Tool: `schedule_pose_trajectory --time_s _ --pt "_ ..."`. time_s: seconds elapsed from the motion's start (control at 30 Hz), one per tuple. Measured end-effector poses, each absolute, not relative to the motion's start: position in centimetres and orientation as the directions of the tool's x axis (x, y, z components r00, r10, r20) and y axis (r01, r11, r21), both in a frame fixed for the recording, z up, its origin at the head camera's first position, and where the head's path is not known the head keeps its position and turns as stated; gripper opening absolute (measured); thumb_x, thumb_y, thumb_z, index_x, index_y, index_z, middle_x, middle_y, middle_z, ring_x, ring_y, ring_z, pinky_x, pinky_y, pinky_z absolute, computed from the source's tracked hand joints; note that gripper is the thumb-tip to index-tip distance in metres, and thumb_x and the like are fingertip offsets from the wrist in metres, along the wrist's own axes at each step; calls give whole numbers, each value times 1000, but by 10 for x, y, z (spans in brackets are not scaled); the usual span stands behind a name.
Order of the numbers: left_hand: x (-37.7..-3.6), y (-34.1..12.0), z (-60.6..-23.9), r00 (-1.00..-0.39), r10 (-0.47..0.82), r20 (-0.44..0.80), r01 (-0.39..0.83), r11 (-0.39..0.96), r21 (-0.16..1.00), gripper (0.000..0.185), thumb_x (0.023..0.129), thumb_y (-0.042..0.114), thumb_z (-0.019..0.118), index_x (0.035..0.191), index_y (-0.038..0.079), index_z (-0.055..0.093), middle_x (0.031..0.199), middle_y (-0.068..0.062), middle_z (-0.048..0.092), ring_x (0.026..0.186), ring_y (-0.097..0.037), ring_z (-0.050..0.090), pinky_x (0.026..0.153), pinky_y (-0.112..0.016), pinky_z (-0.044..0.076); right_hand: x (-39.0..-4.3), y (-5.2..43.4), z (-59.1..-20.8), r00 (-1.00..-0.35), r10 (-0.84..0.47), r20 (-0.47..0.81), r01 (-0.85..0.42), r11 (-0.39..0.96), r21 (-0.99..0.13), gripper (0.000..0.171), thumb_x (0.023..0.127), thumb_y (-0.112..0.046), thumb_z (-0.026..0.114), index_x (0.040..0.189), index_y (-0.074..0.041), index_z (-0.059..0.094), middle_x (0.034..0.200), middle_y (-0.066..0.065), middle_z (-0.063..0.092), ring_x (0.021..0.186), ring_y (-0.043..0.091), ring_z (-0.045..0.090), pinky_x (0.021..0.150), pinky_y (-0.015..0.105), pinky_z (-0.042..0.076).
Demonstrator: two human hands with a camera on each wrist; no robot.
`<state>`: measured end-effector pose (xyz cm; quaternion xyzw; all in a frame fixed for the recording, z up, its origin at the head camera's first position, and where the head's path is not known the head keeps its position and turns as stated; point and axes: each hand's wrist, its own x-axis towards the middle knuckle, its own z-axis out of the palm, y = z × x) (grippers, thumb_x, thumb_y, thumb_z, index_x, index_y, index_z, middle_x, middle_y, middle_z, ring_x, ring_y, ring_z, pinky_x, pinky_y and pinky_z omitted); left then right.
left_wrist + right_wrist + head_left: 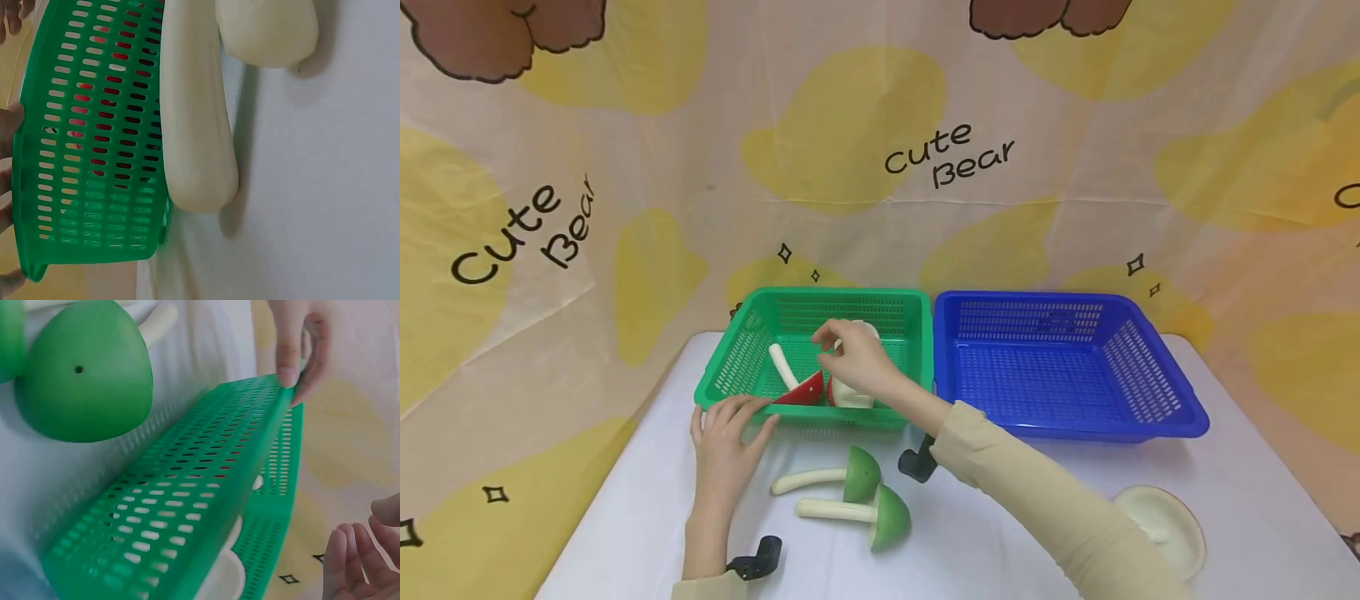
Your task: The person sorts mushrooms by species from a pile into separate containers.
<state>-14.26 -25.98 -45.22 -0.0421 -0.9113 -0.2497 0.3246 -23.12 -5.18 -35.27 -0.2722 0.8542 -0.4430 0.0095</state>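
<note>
My left hand (726, 446) grips the near-left rim of a green plastic basket (850, 418); in the right wrist view its fingers (287, 362) are over the rim. Above the inside of this basket hovers my right hand (856, 358), its fingers loosely bent and holding nothing. A toy mushroom with a red cap (805, 390) and white stem leans inside, beside another red-and-white piece (852, 396) partly hidden by the right hand. In front of the basket lie two green-capped toy mushrooms (862, 473) with pale stems.
A blue basket (1067, 432) stands to the right, against the green one. On the white table (985, 558) at right lies a round cream-coloured piece (1165, 529), partly behind the right sleeve. A printed cloth (880, 233) hangs behind.
</note>
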Motion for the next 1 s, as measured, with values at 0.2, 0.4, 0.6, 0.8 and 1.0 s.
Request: schedule_pose_trajectory --time_s 0.2,0.4,0.6,0.8,1.0 --pt "-143 -259 -451 -782 -85 617 244 869 430 26 78 18 79 103 13 71 105 -10 66 110 -32 51 110 -69 13 -215 -25 -340 -828 -499 256 -492 427 -759 16 89 -6 62 104 -10 65 103 5 66 90 17 62 79 23 52" --pt "-145 -260 -452 -786 -84 613 238 873 425 27 79 19 78 103 13 71 105 -10 66 111 -32 50 111 -69 14 -199 6 -330 -815 -505 283 -517 414 -749 16 89 -6 62 104 -10 65 105 7 66 89 17 63 77 24 53" --pt "-145 -263 -454 -785 -78 615 238 878 416 28 78 19 79 104 13 71 106 -11 66 111 -32 50 110 -70 14 -186 35 -325 -837 -481 261 -488 438 -755 18 89 -7 63 106 -13 66 104 3 66 87 16 64 72 24 54" --pt "-145 -264 -455 -785 -79 614 238 877 417 29 78 19 79 105 13 71 107 -11 66 112 -32 50 110 -69 14 -173 62 -324 -837 -466 286 -503 450 -738 20 87 -5 64 105 -14 66 102 0 67 85 13 63 69 25 54" --pt "-145 -263 -455 -789 -81 610 236 875 422 27 78 19 79 104 13 71 106 -11 66 111 -33 50 110 -70 14 -160 95 -331 -813 -473 340 -563 489 -666 23 86 -4 66 107 -15 65 101 -2 66 86 11 61 72 25 54"
